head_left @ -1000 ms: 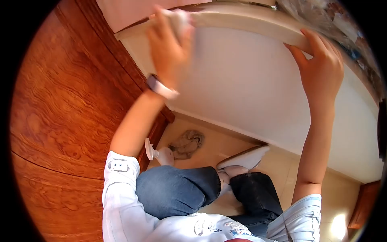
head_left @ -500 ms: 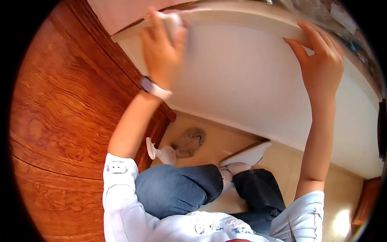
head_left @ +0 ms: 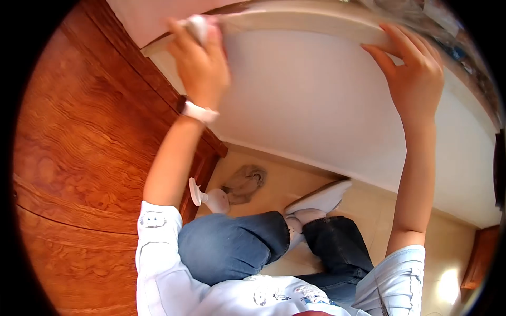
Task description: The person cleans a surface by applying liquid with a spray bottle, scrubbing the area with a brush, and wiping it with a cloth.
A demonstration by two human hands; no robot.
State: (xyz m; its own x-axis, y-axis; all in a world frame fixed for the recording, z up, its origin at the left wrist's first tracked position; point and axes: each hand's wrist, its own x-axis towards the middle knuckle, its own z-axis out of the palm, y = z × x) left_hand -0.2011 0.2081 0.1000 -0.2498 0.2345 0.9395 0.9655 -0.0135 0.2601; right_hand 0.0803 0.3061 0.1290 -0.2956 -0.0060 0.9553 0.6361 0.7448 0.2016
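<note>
Wad (head_left: 198,29), whitish-pink, blurred, pinched in left hand (head_left: 201,69), between thumb and fingers, at ledge (head_left: 295,21); right hand (head_left: 415,76) pinching same ledge, fingers over top, thumb below.

The left hand (head_left: 203,71) holds a white item (head_left: 198,28); the right hand (head_left: 417,76) clasps the ledge (head_left: 300,19).

Cloth (head_left: 245,184) left of shoe (head_left: 320,199)

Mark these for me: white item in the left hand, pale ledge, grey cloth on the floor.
White item (head_left: 198,28): head view, visible middle, blurred.
Pale ledge (head_left: 305,20): head view, bare edge between the hands.
Grey cloth (head_left: 243,185): head view, middle of the crumpled heap.
</note>
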